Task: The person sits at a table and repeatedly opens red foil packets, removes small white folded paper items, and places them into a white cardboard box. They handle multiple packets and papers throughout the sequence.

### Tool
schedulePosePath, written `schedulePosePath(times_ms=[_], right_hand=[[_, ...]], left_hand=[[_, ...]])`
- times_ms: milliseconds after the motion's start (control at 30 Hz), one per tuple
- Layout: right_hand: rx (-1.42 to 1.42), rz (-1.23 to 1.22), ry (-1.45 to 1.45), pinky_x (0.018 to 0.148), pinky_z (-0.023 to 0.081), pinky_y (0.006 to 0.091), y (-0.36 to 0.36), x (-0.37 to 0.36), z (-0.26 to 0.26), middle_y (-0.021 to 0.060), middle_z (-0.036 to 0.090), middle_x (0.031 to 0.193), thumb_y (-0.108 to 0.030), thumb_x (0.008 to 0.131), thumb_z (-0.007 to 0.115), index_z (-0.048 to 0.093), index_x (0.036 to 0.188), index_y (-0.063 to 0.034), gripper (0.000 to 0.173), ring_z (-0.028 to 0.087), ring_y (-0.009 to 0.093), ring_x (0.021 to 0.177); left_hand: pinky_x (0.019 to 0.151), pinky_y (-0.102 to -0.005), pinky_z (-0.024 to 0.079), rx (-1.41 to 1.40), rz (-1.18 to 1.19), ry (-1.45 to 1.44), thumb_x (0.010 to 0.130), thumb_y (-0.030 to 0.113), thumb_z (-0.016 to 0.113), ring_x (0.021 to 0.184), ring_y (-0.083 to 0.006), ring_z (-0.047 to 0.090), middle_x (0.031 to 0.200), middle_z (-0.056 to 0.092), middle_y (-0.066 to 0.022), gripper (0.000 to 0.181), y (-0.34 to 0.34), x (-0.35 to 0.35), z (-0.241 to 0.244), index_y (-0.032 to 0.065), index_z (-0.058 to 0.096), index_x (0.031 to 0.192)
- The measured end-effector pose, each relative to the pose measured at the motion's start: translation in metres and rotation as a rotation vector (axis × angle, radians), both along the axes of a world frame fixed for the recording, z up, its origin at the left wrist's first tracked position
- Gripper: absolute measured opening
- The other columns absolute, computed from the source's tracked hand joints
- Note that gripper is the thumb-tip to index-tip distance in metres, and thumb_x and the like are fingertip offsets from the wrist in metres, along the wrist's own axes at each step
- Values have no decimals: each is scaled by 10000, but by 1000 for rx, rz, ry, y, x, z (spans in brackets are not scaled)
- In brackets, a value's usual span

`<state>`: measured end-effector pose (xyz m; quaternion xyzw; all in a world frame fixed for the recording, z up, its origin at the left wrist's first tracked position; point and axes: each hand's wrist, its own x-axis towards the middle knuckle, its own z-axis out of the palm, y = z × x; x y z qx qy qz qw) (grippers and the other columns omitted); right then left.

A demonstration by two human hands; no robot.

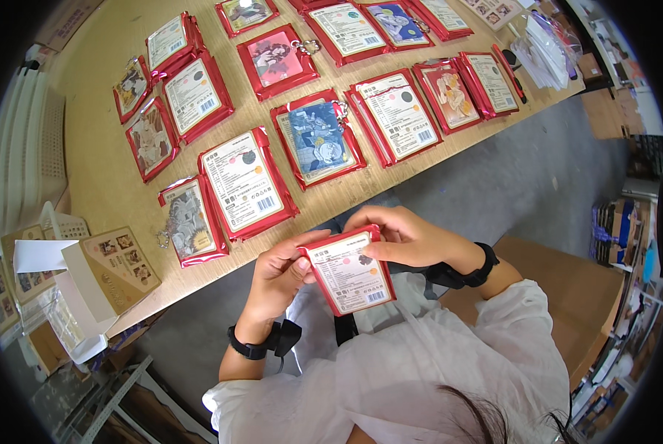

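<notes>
Both my left hand (278,272) and my right hand (406,236) grip a red foil packet (353,277) in front of my body, below the table's edge. Its printed back with a barcode faces up; my left fingers hold its left side and my right fingers its top right corner. Stacks of similar red packets (245,183) lie in rows on the wooden table (253,250). A blue illustrated card with a bead chain (317,139) rests on one stack. Another illustrated card (190,219), grey and yellow, lies on the nearest left stack, with a chain beside it.
An opened gold and white carton (120,266) stands at the table's left corner, near white plastic baskets (48,122). At the far right lie a red and black pen-like tool (510,75) and clear plastic sleeves (547,53). A cardboard box (559,288) stands at my right.
</notes>
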<state>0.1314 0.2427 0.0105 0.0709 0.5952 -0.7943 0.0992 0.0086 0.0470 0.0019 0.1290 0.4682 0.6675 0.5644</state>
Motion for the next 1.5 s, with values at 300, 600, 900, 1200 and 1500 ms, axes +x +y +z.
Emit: schedulePosePath(times_ms=[300,600,900,1200,1500], right_hand=[[50,-153,-2,734,450,217,10,3,10,63,567,946,-72,875,520,461,1087,20,238,534,71,882],[527,-634,249,617,424,181,115,-34,36,16,557,798,-145,922,431,455,1073,-55,177,517,40,700],[907,-374,75,597,402,243,144,-60,28,32,514,730,-152,906,464,464,1048,-87,156,491,79,664],[1336,-383,36,776,442,383,116,-45,39,173,464,1131,-320,752,661,445,1156,-64,525,527,310,973],[1687,-284,157,880,390,459,63,-33,42,270,289,1313,-340,622,736,428,1251,-81,747,414,392,1124]], left_hand=[[857,-300,471,26,-9,-63,914,55,442,1007,-163,552,1139,546,-107,255,4,-2,0,-22,487,1152],[858,-388,488,150,14,21,902,-1,373,1017,-332,569,1166,520,-196,219,0,-13,6,-17,451,1106],[830,-383,508,181,142,52,896,-10,357,977,-317,591,1119,542,-201,182,-11,-16,11,-14,459,1047],[844,-387,499,208,133,59,909,30,399,993,-328,580,1120,539,-209,165,-18,-18,9,-14,467,1052],[848,-388,496,215,126,70,910,33,402,993,-335,578,1114,540,-216,165,-19,-15,10,-13,467,1055]])
